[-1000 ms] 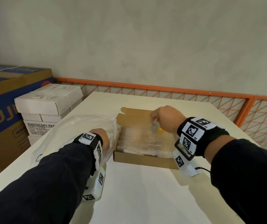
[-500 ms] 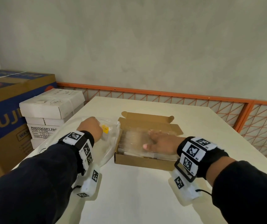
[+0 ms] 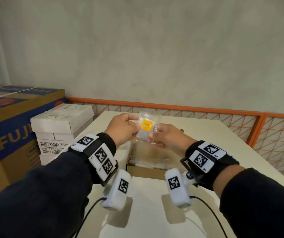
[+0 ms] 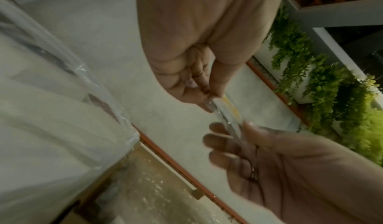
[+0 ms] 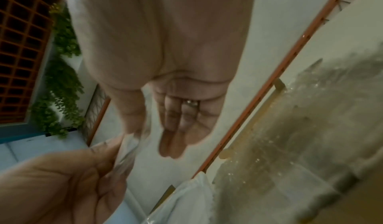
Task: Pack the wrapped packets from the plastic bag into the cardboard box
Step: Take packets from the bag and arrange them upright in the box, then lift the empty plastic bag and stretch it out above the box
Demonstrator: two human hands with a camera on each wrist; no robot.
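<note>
Two hands hold one clear packet up above the box.

The left hand (image 3: 122, 127) pinches the wrapped packet (image 3: 146, 127) with thumb and fingers. The right hand (image 3: 167, 137) pinches its other side, thumb on one face, fingers on the other. The cardboard box (image 3: 148, 171) sits open on the white table (image 3: 148, 212), with more packets inside. The plastic bag (image 4: 62, 112) lies beside the box.

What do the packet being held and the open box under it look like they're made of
Packet: seemingly thin clear plastic film, glossy and crinkled, the wall visible through it; its yellow square looks like a printed label. Box: plain brown cardboard, matte, with a folded flap.
</note>
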